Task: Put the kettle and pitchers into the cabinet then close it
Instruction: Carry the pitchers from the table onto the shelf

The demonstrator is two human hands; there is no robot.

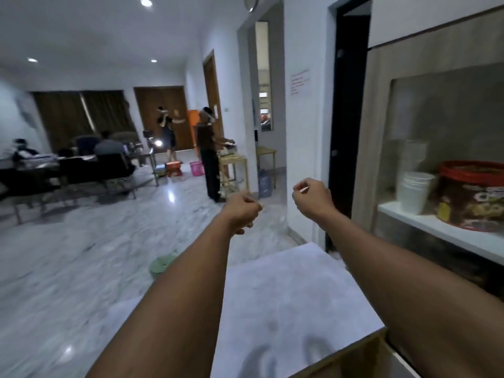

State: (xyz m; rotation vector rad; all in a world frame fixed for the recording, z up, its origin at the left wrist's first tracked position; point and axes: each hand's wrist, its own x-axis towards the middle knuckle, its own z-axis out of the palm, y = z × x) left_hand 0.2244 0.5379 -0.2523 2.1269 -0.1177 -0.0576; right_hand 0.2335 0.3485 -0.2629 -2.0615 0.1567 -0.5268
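Both my arms reach forward over a white countertop [286,290]. My left hand [242,210] hangs in the air with its fingers curled shut and nothing in it. My right hand [312,197] is raised beside it, also curled shut and empty. A wooden cabinet [381,132] with a glass front [447,110] stands at the right, just right of my right forearm. No kettle or pitcher shows in this blurred view.
Behind the glass sit stacked white cups [414,192] and a red-lidded snack tub [474,195] on a white shelf [441,230]. A green round object [163,264] lies on the marble floor. Several people, desks and chairs fill the room's far left. A dark doorway [349,105] opens beside the cabinet.
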